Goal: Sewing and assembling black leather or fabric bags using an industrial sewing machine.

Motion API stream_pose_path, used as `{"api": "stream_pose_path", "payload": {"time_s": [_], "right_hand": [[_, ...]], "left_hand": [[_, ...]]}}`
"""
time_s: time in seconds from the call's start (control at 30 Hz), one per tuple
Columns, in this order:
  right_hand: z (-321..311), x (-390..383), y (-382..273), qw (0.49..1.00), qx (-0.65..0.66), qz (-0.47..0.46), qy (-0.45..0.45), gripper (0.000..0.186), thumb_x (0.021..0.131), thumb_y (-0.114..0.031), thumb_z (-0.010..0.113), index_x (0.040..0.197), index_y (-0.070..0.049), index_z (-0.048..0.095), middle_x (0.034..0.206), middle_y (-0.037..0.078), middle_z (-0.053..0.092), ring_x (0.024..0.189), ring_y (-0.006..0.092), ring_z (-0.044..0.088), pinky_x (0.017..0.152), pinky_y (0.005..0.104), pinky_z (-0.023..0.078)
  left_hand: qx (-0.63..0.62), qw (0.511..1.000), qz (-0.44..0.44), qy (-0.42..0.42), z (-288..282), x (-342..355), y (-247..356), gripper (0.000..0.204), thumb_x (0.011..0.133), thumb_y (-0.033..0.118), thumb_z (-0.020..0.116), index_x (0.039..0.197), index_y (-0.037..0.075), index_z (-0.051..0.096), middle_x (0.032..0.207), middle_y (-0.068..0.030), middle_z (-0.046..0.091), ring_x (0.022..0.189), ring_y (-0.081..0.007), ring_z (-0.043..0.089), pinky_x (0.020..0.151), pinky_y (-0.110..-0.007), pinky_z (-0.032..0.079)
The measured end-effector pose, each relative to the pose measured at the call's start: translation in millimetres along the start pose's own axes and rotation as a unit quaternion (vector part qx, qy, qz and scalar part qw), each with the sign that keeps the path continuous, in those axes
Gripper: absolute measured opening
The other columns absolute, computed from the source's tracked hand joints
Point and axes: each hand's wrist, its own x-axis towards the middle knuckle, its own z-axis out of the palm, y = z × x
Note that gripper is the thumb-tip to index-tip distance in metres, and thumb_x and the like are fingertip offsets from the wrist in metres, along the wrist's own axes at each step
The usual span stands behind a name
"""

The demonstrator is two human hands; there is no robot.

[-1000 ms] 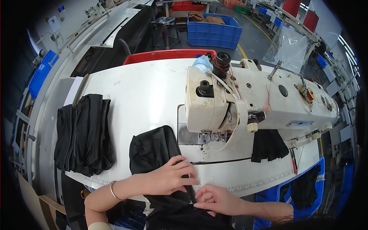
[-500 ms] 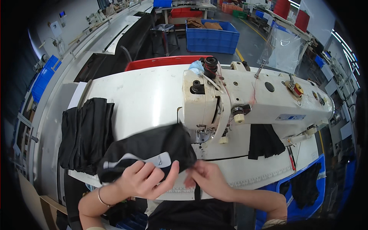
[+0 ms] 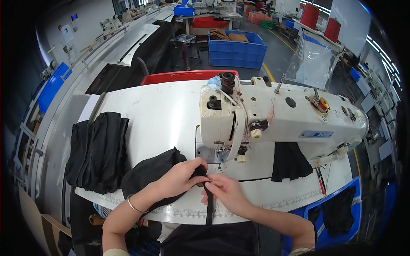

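On the white table (image 3: 162,115), just in front of the sewing machine (image 3: 273,119), both hands meet over a black garment (image 3: 149,175). The left hand (image 3: 181,177) is closed, pinching the garment's bunched edge. The right hand (image 3: 224,190) has its fingers pinched on a black strap (image 3: 209,207) that hangs down over the table's near edge. The two hands touch at the fingertips. A pile of black cloth (image 3: 96,149) lies well to the left, and another black piece (image 3: 290,162) sits under the machine's right end.
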Motion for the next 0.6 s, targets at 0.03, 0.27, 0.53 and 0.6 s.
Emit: {"api": "stream_pose_path", "payload": {"time_s": [0.03, 0.27, 0.53, 0.6], "right_hand": [[-1.1, -3.8, -1.8, 1.0, 0.003, 0.003, 0.004, 0.017, 0.096, -0.008, 0.046, 0.106, 0.003, 0.054, 0.084, 0.006, 0.061, 0.072, 0.0111, 0.061, 0.064, 0.0235, 0.048], [-20.8, -19.0, -5.6, 0.838, -0.425, -0.31, -0.144, 0.04, 0.081, -0.001, 0.056, 0.122, -0.002, 0.054, 0.087, 0.01, 0.059, 0.078, 0.022, 0.06, 0.071, 0.0341, 0.049], [-37.8, 18.7, -18.8, 0.422, -0.766, -0.472, -0.109, 0.039, 0.069, -0.012, 0.058, 0.101, 0.009, 0.061, 0.104, 0.013, 0.058, 0.097, 0.024, 0.056, 0.082, 0.0294, 0.047], [-45.7, 33.0, -16.9, 0.418, -0.789, -0.44, -0.097, 0.038, 0.07, -0.012, 0.057, 0.103, 0.007, 0.061, 0.106, 0.013, 0.057, 0.102, 0.0231, 0.055, 0.084, 0.0321, 0.047]], "left_hand": [[0.022, 0.999, -0.043, -0.013, 1.4, 0.9, -1.9, 0.031, 0.083, 0.006, 0.065, 0.109, 0.0, 0.05, 0.095, -0.0162, 0.062, 0.086, -0.0289, 0.061, 0.077, -0.033, 0.047], [0.009, 0.997, 0.082, -0.001, -0.6, 5.5, -16.1, 0.025, 0.086, -0.004, 0.055, 0.108, -0.002, 0.045, 0.098, -0.0158, 0.058, 0.079, -0.029, 0.064, 0.073, -0.033, 0.049], [0.068, 0.991, 0.056, 0.101, -15.2, 36.0, -17.1, 0.028, 0.08, -0.001, 0.061, 0.108, -0.002, 0.055, 0.104, -0.0239, 0.057, 0.08, -0.0423, 0.058, 0.069, -0.037, 0.049], [0.116, 0.98, 0.102, 0.125, -17.8, 52.1, -42.6, 0.032, 0.076, 0.002, 0.065, 0.107, 0.0, 0.058, 0.108, -0.0211, 0.058, 0.094, -0.039, 0.057, 0.08, -0.037, 0.047]]}}
